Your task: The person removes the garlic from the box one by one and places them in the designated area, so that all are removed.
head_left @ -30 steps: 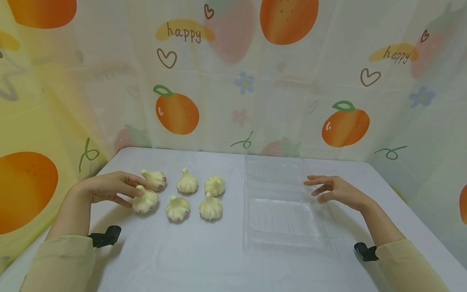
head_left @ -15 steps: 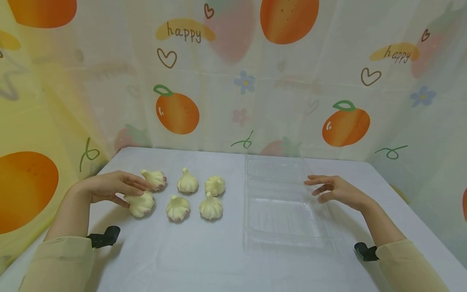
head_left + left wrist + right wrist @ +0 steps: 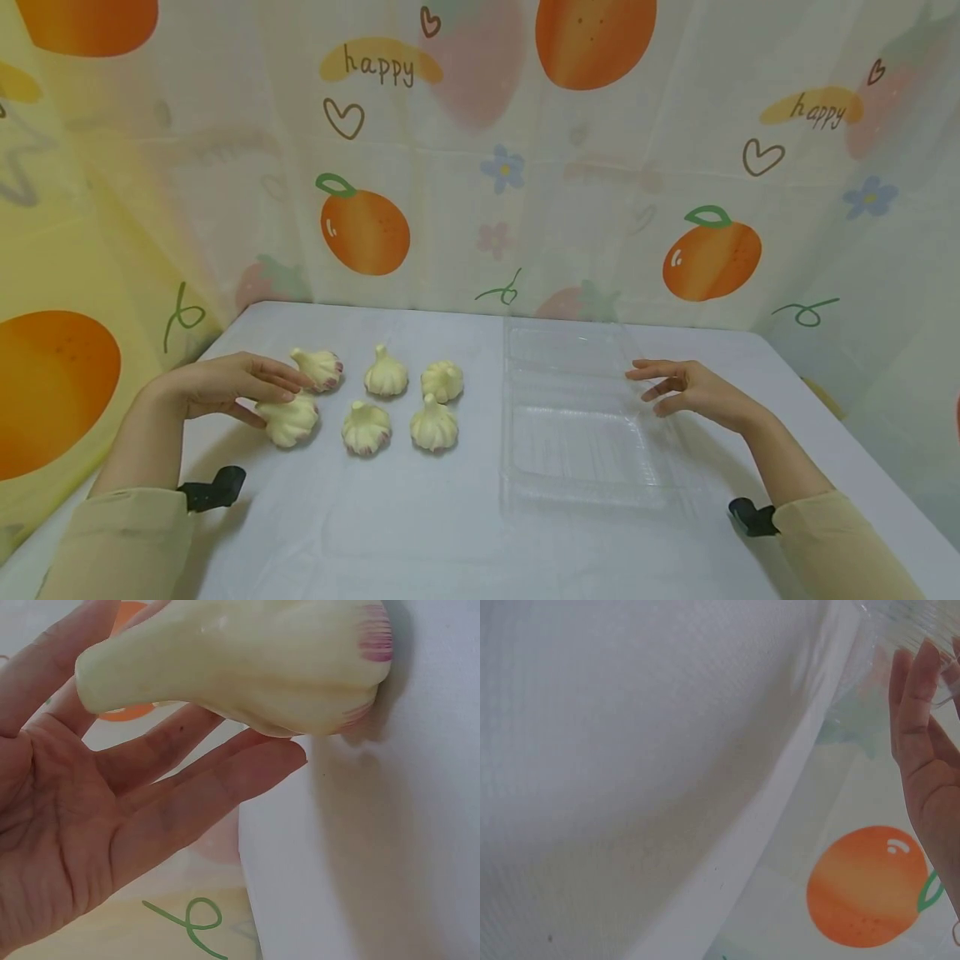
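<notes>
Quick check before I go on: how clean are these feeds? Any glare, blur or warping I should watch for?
Head view: sharp and evenly lit, soft shadows; the clear tray shows only by faint glints, and the frame edges bow. Left wrist view: a garlic bulb at the left hand fills the frame, slightly soft. Right wrist view: mostly tablecloth, hazy, with the right hand cropped at the edge.

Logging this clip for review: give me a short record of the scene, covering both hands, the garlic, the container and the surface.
left hand: fingers on the near-left garlic bulb, gripping it
right hand: relaxed fingers at the right edge of the clear plastic container
garlic count: six bulbs in two rows, left of the container
container: open, nothing inside it
surface: white table
backdrop: fruit-print curtain
</notes>
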A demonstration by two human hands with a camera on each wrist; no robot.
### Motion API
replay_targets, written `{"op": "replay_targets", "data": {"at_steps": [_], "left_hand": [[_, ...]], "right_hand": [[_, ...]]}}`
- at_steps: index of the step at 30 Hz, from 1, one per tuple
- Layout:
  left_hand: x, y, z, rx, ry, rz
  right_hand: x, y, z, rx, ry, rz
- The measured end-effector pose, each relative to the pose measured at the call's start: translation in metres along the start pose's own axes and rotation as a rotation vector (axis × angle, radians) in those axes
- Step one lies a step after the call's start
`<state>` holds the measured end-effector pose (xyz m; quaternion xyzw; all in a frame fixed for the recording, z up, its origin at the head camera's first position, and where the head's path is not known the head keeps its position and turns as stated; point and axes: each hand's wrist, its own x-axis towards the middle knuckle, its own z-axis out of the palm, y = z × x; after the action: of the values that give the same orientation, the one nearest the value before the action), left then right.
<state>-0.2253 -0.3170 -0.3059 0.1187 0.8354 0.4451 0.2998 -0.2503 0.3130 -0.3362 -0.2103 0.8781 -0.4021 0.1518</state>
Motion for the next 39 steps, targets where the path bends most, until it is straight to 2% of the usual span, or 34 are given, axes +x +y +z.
{"op": "replay_targets", "data": {"at_steps": [9,15,18,23,27,34,39], "left_hand": [[-0.005,0.011,-0.001,0.063,0.100,0.049],[-0.006,0.022,0.003,0.130,0.146,0.158],[-0.006,0.031,0.009,0.197,0.197,0.228],[-0.003,0.051,0.025,0.242,0.312,0.303],[0.004,0.066,0.040,0.226,0.364,0.343],[0.029,0.091,0.074,0.191,0.348,0.356],[0.043,0.106,0.100,0.201,0.318,0.416]], "right_hand": [[0.000,-0.001,0.000,0.013,-0.003,-0.004],[0.000,-0.001,-0.001,0.015,-0.006,-0.004],[0.000,-0.001,-0.001,0.010,-0.009,-0.007],[0.001,-0.001,0.000,-0.009,-0.010,-0.017],[0.001,-0.002,0.000,-0.023,-0.005,-0.018],[0.000,-0.002,-0.002,-0.050,0.015,-0.004],[-0.002,-0.002,-0.004,-0.067,0.040,0.011]]}}
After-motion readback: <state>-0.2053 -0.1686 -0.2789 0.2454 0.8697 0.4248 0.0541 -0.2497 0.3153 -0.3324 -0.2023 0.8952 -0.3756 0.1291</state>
